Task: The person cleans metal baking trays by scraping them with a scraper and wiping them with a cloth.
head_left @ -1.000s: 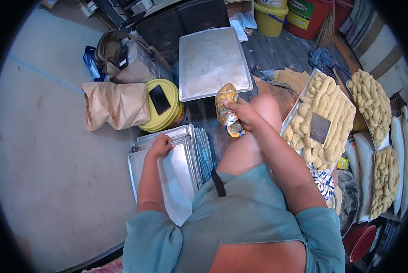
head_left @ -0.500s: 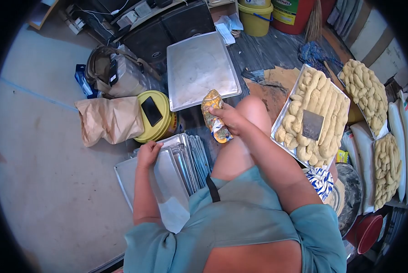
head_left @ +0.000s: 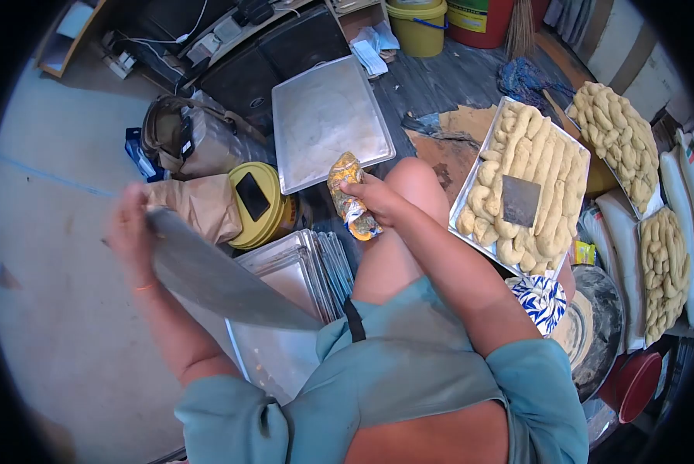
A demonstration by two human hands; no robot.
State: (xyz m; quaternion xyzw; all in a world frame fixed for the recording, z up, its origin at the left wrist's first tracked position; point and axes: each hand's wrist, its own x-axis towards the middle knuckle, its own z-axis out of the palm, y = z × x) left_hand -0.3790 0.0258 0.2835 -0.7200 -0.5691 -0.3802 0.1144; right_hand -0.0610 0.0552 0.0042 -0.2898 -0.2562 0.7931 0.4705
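Note:
My left hand (head_left: 134,232), blurred by motion, grips the corner of a metal tray (head_left: 215,271), which is tilted up over the stack of trays (head_left: 304,267) at my left side. My right hand (head_left: 374,199) is wrapped round a crumpled yellow patterned packet (head_left: 349,189) above my knee. Beyond it lies a separate flat metal tray (head_left: 328,116). To the right, a tray of dough ropes (head_left: 544,162) carries a dark square plate (head_left: 521,201).
A yellow bucket (head_left: 273,220) with a phone (head_left: 252,196) on its lid stands beside a brown paper bag (head_left: 200,203). More dough trays (head_left: 614,139) are at the far right, near a red bucket (head_left: 633,387). Dark speakers (head_left: 239,81) stand at the back.
My left hand has lifted a tray from the stack and swung it up to the left. My right hand still holds the packet. The view has shifted slightly.

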